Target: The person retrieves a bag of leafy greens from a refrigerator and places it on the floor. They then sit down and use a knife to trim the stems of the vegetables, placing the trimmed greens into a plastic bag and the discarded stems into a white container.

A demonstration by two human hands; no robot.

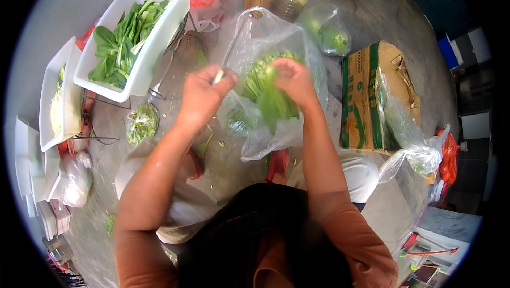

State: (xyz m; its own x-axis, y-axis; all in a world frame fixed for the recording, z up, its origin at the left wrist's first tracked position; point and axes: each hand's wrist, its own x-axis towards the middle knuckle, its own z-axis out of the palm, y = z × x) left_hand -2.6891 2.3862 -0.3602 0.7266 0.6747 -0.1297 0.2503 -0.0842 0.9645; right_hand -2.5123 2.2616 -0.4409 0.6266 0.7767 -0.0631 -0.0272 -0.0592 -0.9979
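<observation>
My left hand (209,96) pinches a small pale piece (218,76) between thumb and fingers; whether it is a stem end or a handle I cannot tell. Just right of it, a clear plastic bag (275,33) lies spread open on the floor with a bunch of leafy greens (255,78) in it. My right hand (295,82), slightly blurred, has its fingertips on the stem of one leafy green stalk (271,100), whose leaves hang towards me. Up and to the left, a white plastic tub (137,76) holds loose leafy greens (123,45).
A second white tub (46,120) stands at far left. A tied bag of greens (142,124) sits on the floor. Beyond the open bag are a red-capped plastic jug (289,5) and a bag of green vegetables (332,37). A cardboard box (362,96) stands right.
</observation>
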